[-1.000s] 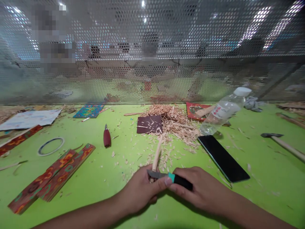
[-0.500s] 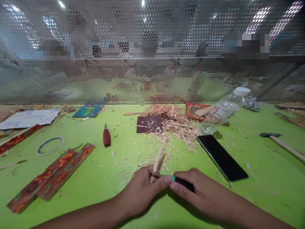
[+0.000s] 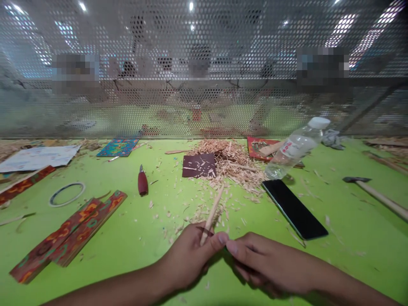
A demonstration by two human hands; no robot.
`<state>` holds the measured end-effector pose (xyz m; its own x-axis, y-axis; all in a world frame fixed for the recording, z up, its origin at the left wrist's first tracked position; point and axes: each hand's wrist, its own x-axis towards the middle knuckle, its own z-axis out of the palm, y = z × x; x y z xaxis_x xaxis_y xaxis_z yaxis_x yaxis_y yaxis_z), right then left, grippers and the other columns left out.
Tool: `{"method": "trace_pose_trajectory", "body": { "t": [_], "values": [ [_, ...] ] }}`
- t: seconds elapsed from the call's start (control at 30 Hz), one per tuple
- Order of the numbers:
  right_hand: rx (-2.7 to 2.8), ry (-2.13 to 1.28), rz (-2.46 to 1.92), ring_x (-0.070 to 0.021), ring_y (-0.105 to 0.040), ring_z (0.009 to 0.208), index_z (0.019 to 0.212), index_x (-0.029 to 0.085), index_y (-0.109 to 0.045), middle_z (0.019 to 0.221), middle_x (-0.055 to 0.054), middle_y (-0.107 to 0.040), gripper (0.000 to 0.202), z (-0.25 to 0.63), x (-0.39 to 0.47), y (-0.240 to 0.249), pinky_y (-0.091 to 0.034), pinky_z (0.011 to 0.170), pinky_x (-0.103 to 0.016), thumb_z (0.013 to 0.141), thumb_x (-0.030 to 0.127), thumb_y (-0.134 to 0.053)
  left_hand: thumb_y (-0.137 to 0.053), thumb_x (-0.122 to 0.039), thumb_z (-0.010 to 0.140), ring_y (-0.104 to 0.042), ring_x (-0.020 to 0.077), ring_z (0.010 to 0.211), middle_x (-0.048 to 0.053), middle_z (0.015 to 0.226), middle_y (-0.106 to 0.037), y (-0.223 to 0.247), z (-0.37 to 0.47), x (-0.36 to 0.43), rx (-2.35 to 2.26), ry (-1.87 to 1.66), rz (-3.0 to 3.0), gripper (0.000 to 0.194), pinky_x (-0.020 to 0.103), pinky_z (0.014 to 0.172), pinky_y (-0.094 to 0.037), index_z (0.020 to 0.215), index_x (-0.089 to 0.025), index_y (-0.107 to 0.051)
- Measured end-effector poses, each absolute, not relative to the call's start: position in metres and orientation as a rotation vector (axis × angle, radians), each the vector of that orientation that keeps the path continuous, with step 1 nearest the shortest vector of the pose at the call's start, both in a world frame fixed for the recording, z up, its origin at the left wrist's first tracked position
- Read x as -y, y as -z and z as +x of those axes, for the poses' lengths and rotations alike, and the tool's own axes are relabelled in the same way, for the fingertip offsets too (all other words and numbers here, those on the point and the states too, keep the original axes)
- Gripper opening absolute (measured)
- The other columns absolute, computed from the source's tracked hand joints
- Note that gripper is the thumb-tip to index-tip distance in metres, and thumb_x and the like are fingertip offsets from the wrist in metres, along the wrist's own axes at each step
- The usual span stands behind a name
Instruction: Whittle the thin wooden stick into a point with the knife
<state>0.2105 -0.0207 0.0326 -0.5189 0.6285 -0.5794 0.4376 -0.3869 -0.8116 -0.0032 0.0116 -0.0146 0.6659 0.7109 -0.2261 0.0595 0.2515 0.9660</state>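
My left hand is closed round a pale, slim wooden stick that points away from me. In my right hand is a carving knife, its dark blade lying across the stick near my left fingers. The knife's handle is mostly covered by my right fingers. My left thumb reaches over toward the right thumb, close by the knife. Beyond the stick's tip are a dark brown square sheet sprinkled with chips and a heap of wood shavings.
A phone and a tilted plastic bottle lie right, with a hammer farther out. At left are a red-handled carving knife, painted wood strips and a tape roll. A perforated metal screen stands behind.
My right hand has rolled over and dropped slightly, so the black and teal knife handle no longer shows. The blade has tilted against the stick. My left hand stays nearly still.
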Motion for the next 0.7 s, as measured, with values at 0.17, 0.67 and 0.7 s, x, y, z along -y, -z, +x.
{"method": "trace_pose_trajectory", "body": {
  "t": [0.17,0.67,0.7],
  "values": [
    [1.461,-2.163,-1.39,-0.0057,-0.032,0.035,0.071,0.021,-0.052,0.047,0.01,-0.038,0.076,0.211,0.02,-0.022,-0.03,0.033,-0.015,0.085,0.095,-0.04,-0.07,-0.059,0.093,-0.033,0.0082,0.042,-0.009,0.046,-0.041,0.017,-0.005,-0.014,-0.674,-0.505,1.171,0.049,0.024,0.041,-0.021,0.07,-0.021,-0.052],
    [2.025,-1.388,-1.411,-0.0145,-0.04,0.064,0.072,0.021,-0.048,0.068,0.004,-0.041,0.056,0.228,0.01,-0.03,-0.029,0.057,-0.027,0.101,0.07,-0.051,-0.072,-0.059,0.093,-0.04,0.0046,0.029,-0.014,0.053,-0.05,0.011,-0.008,-0.025,-0.531,-0.373,0.973,0.044,0.012,0.028,-0.032,0.104,-0.022,-0.049],
    [2.09,-1.315,-1.449,-0.0149,-0.041,0.065,0.073,0.021,-0.049,0.068,0.004,-0.043,0.054,0.228,0.01,-0.03,-0.028,0.058,-0.027,0.102,0.067,-0.051,-0.074,-0.058,0.092,-0.035,0.0027,0.029,-0.015,0.051,-0.046,0.01,-0.008,-0.025,-0.538,-0.374,0.975,0.045,0.011,0.028,-0.03,0.103,-0.022,-0.049]
  ]
}}
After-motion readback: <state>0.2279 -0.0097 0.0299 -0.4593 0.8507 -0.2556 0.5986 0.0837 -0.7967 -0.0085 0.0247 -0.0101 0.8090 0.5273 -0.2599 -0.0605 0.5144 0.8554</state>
